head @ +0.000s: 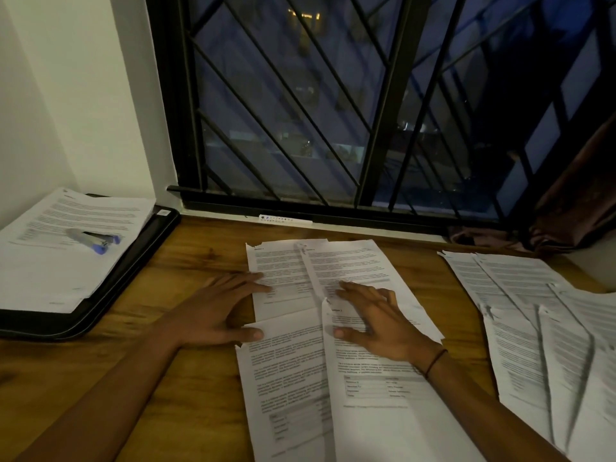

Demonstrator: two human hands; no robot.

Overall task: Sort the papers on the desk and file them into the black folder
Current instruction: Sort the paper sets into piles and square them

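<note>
Several printed sheets (350,265) lie overlapping in the middle of the wooden desk (186,271). My left hand (220,311) rests flat at their left edge, fingers spread over the upper left sheet and thumb on a lower sheet (286,378). My right hand (376,318) lies flat with fingers apart on the sheets just right of the middle. The black folder (140,261) lies open at the far left with a stack of papers (66,245) in it. Another fanned spread of papers (533,328) covers the desk's right side.
A grey stapler with blue ends (95,240) sits on the stack in the folder. A barred window (333,105) runs along the back of the desk, with a dark curtain (573,201) bunched at the right. A white wall (66,95) closes the left corner.
</note>
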